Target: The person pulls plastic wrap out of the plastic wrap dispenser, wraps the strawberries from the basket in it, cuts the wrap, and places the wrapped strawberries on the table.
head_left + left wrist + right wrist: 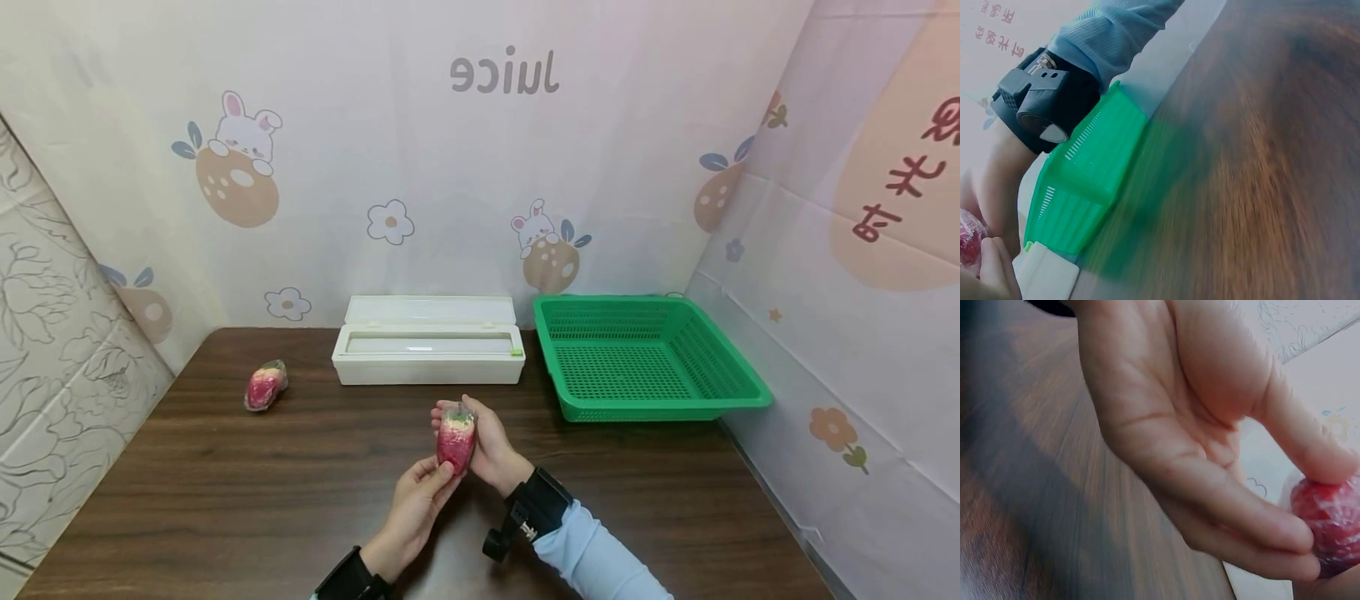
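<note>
A reddish-pink fruit [456, 440] with a pale yellow and green top is wrapped in clear film, upright between both hands above the table's middle. My left hand [417, 503] grips its lower end, thumb on the front. My right hand [495, 448] holds it from the right and behind; in the right wrist view, its thumb and fingers [1254, 519] meet the wrapped red surface [1329, 519]. Only a bit of the fruit [969, 240] shows at the left wrist view's edge. A second wrapped fruit [266, 386] of the same look lies at the table's left.
A long white cling film dispenser [429, 370] stands at the back with its lid [430, 310] raised and a small green slider [517, 352]. Right of it sits a green plastic basket [637, 410]. Printed curtains [390, 150] enclose the dark wooden table [247, 500].
</note>
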Demonstrator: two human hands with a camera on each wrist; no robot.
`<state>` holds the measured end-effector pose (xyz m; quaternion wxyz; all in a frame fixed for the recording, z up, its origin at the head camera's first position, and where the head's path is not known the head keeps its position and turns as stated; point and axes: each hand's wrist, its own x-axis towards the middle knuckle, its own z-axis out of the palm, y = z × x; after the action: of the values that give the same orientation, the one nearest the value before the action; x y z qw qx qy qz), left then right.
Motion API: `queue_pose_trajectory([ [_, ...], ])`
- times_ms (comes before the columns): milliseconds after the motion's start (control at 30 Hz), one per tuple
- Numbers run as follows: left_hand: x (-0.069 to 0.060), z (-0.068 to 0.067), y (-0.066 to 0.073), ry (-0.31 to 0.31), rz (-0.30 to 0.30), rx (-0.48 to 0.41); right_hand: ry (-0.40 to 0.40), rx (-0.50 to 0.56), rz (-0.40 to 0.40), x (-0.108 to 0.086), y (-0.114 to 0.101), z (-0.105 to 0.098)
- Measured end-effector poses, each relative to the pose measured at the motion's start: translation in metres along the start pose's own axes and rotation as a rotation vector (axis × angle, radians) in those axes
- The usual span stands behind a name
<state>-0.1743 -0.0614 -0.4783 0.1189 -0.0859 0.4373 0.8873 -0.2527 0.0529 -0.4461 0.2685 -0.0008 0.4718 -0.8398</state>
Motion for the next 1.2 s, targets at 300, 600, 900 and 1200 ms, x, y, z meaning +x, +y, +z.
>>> queue_pose_trajectory([
  [300,0.002,0.007,-0.003,0.104,0.028,0.027,0.075,0.075,0.008,-0.002,0.008,0.007],
  [600,0.001,0.008,-0.003,0.140,0.035,0.045,0.166,0.133,-0.052,-0.006,0.015,0.016],
  [900,-0.001,0.007,-0.003,0.121,0.020,0.035,0.105,0.127,-0.025,-0.009,0.020,0.016],
  [1200,0.004,0.001,-0.001,0.019,-0.009,-0.012,0.137,0.146,-0.074,-0.008,0.018,0.013],
])
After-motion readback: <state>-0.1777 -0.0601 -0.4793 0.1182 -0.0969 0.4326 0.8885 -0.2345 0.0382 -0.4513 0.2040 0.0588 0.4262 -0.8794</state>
